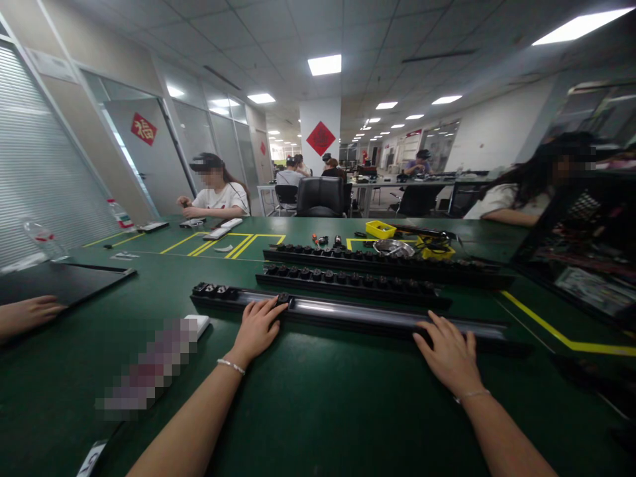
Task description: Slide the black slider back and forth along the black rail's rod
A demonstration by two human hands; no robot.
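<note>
A long black rail (342, 310) with a shiny channel lies across the green table in front of me. My left hand (258, 328) is at its left part, fingers curled over the near edge, with the fingertips on a small black block (283, 299) in the channel. Several similar black blocks (211, 289), some with light tops, sit at the rail's left end. Toward the right end, my right hand (450, 351) rests on the rail with fingers spread and thumb on the near side. What is under both palms is hidden.
Behind it lie a second rail (342, 278) and a third rail (377, 260), both lined with black round parts. Farther back are a yellow bin (380, 230) and a metal bowl (393, 248). A dark panel (59, 285) under another person's hand (32, 315) is left; a computer case (581, 258) stands right.
</note>
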